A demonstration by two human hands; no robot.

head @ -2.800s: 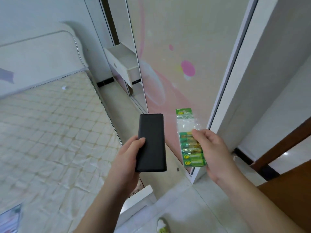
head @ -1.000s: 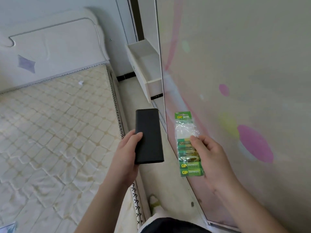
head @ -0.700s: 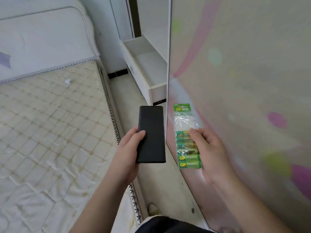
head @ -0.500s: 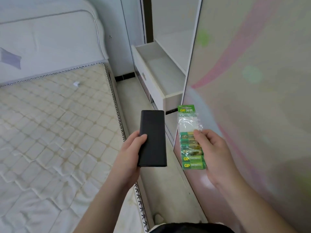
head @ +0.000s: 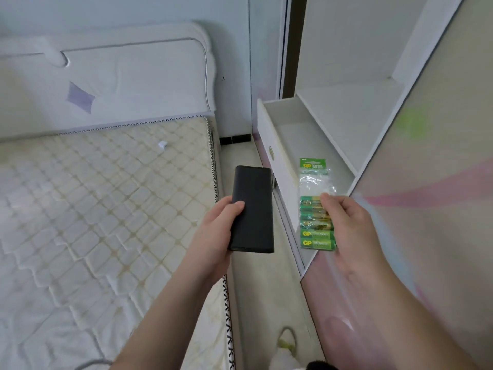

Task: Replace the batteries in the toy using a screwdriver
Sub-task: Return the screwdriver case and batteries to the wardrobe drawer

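The left hand [head: 213,233] grips a black case [head: 252,209] by its lower left edge, and the right hand [head: 346,225] pinches a battery pack [head: 316,209] at mid-length; both things stand with their long axes pointing up and away, side by side but apart. The open drawer [head: 286,145] lies just beyond and under the pack, so the right hand is the nearer (the bed [head: 106,209] sits to the left of the case). I see 2 whole green cells at the pack's bottom; no toy or screwdriver is in view.
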